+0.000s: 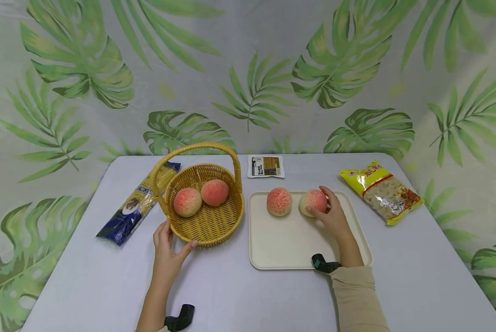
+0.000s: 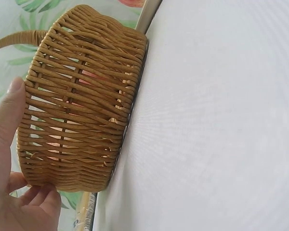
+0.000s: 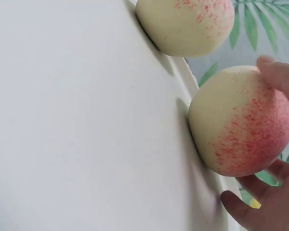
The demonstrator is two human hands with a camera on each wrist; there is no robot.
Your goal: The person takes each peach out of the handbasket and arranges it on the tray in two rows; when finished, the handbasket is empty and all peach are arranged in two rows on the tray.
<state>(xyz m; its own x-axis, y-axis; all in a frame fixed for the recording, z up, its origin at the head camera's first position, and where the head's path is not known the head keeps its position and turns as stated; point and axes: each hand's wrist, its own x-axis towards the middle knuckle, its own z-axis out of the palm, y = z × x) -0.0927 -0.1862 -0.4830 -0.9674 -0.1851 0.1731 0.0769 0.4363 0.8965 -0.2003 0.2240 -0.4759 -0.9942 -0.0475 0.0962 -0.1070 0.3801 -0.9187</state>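
A wicker basket (image 1: 206, 226) with a tall arched handle stands at the middle left, holding two pink-and-cream peaches, a left peach (image 1: 187, 202) and a right peach (image 1: 215, 192). My left hand (image 1: 167, 256) grips its near left side, thumb at the rim (image 2: 23, 96) and fingers (image 2: 43, 199) bent against the weave. On a cream tray (image 1: 289, 244) to the right sits another peach (image 1: 279, 201). Beside it, my right hand (image 1: 335, 216) holds a second tray peach (image 3: 243, 120) between thumb and fingers, at the tray's far right part. Its underside appears to rest on the tray.
A blue-and-yellow pasta packet (image 1: 133, 207) lies left of the basket, partly behind its handle. A small white-and-brown packet (image 1: 266, 166) lies at the back edge. At the right is a yellow snack bag (image 1: 382, 191). Leaf-patterned cloth (image 1: 256, 97) hangs behind the white table (image 1: 231, 295).
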